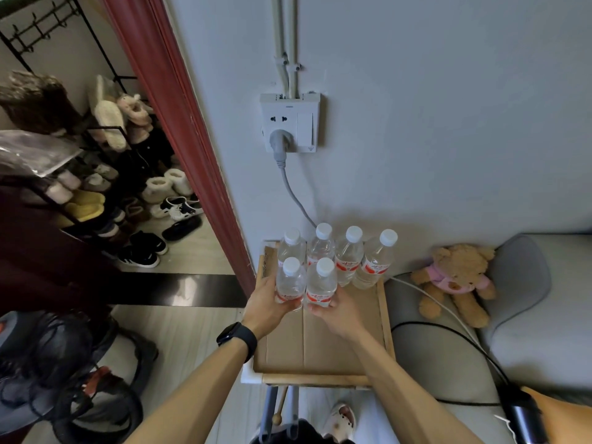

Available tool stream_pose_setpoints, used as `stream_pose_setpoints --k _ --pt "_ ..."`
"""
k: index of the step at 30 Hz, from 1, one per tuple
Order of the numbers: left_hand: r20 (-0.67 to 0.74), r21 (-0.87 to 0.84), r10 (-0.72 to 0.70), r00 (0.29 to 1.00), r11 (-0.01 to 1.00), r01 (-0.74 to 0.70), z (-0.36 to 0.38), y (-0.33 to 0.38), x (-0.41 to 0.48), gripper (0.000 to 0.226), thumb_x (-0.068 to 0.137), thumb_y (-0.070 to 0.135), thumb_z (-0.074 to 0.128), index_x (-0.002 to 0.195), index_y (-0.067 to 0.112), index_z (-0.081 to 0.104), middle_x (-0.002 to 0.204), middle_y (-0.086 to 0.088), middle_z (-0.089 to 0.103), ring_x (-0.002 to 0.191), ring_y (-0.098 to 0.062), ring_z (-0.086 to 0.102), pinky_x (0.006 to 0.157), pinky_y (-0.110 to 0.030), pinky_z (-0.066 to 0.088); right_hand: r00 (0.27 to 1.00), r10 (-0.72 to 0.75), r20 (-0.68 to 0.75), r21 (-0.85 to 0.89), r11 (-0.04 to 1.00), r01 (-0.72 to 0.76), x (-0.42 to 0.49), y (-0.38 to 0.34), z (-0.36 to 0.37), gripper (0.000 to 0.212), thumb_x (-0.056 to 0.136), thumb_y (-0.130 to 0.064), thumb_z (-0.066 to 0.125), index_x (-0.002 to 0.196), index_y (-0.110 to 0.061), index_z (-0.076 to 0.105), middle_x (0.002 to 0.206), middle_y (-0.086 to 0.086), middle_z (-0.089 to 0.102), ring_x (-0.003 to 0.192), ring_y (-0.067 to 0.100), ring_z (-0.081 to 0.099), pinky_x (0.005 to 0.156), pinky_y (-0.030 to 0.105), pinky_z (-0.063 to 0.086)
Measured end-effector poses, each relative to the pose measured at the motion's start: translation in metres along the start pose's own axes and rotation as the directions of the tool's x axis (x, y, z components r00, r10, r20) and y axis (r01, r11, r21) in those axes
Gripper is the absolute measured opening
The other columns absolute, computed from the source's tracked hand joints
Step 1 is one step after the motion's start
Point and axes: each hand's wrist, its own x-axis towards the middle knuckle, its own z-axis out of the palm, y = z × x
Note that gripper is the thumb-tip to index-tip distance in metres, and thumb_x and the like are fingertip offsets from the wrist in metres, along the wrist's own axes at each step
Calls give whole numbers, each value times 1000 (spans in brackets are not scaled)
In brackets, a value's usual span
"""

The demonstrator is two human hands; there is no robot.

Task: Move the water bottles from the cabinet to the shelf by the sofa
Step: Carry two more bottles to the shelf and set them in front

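Several clear water bottles with white caps and red labels stand on a cardboard-lined wooden shelf top (336,344) against the wall. A back row of bottles (349,254) stands along the wall edge. In front of it, my left hand (267,306) grips one bottle (290,282) and my right hand (339,310) grips another bottle (322,283); the two bottles stand upright side by side, touching each other. A black watch is on my left wrist.
A grey sofa (528,315) with a teddy bear (455,278) lies right of the shelf. A wall socket (290,123) with a grey cable hangs above. A red door frame (192,139), a shoe rack (105,174) and a fan (57,373) are on the left.
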Motion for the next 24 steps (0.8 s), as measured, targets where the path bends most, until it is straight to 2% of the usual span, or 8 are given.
stream_pose_setpoints --k 4,7,9,11,14,15,19,24 --pt "-10 23 10 1000 1000 -10 -1 -4 1 69 72 58 77 132 39 51 134 10 54 116 -13 57 94 -33 46 1000 29 9 18 999 -29 -1 -2 -1 55 77 -14 83 124 -28 57 109 -24 65 96 -11 62 75 5 47" --pt "11 6 10 1000 1000 -10 1 -4 0 74 70 64 74 135 43 46 143 12 47 123 -12 54 95 -31 43 999 42 10 54 998 -42 -1 0 -1 58 76 -11 84 126 -26 57 112 -18 68 100 -4 64 75 8 49" --pt "3 -4 0 1000 1000 0 1 -5 1 73 70 64 74 134 41 47 138 12 51 121 -14 55 97 -35 46 999 42 15 65 997 -43 -1 -2 0 57 76 -9 83 122 -29 57 111 -16 68 103 0 65 79 11 50" --pt "-14 6 0 1000 1000 0 -1 -6 1 71 72 60 76 134 37 48 134 9 55 120 -15 55 99 -38 47 999 47 23 67 997 -48 -1 -5 1 58 76 -12 84 121 -35 56 110 -21 67 102 -4 64 85 14 49" --pt "-17 22 10 1000 1000 -9 -2 -7 1 72 75 55 77 138 34 47 135 6 53 121 -16 53 101 -40 46 999 42 28 83 996 -45 -4 -5 1 59 76 -13 84 123 -33 56 108 -26 65 97 -15 60 80 8 47" --pt "-19 22 7 1000 1000 -7 -2 -7 0 73 75 55 77 138 34 46 135 6 53 121 -16 53 102 -40 46 998 51 27 98 994 -54 -5 -4 1 59 76 -12 84 124 -33 56 108 -26 66 98 -14 61 82 10 48" --pt "-30 25 0 1000 1000 1 6 -4 -2 77 74 63 73 139 38 42 137 9 51 122 -17 54 101 -44 48 996 81 29 114 990 -84 -6 -5 -4 71 69 -20 88 132 -29 55 117 -17 68 112 4 63 94 27 49" --pt "-68 47 40 997 998 -37 13 5 -3 81 78 59 72 147 39 35 155 12 31 131 -15 47 103 -42 44 992 124 33 124 984 -128 -6 -12 -15 80 60 -27 85 134 -20 56 124 -7 67 115 10 61 78 15 47"
